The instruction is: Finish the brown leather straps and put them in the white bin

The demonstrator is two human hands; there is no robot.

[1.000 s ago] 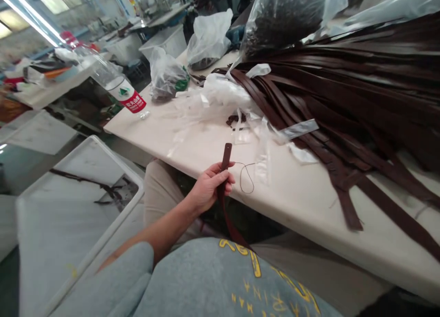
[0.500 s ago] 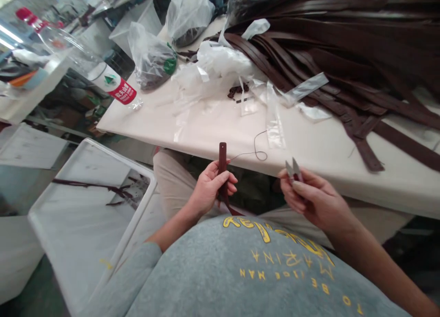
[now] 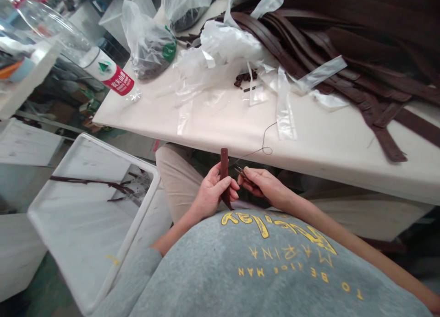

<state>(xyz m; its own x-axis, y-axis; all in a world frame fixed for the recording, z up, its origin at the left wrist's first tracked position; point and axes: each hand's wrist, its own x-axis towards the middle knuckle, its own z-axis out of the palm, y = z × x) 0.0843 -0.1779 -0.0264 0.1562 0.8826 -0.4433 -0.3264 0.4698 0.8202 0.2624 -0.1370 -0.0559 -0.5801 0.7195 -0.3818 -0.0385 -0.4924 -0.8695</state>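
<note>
My left hand [image 3: 215, 191] is closed round a dark brown leather strap [image 3: 224, 163], whose punched end stands up above the fingers. The strap's lower part runs down toward my shirt. In my right hand [image 3: 259, 184] is a pair of thread snips [image 3: 239, 170], its small blades pointing left at the strap, close beside my left fingers. Whether the blades touch anything is too small to tell. A thin dark thread [image 3: 256, 150] leads from near the strap, makes a small loop and reaches up onto the table.
Many brown leather straps [image 3: 309, 56] are heaped on the white table [image 3: 220, 129], beside crumpled plastic wrapping [image 3: 227, 46]. A plastic bottle [image 3: 120, 81] and a filled bag [image 3: 147, 46] stand at the left. Scraps lie in a white bin [image 3: 82, 216] beside my leg.
My right hand has moved left with the snips, from well apart to right beside the strap. The blades have turned from pointing up to pointing left. My left hand still grips the strap.
</note>
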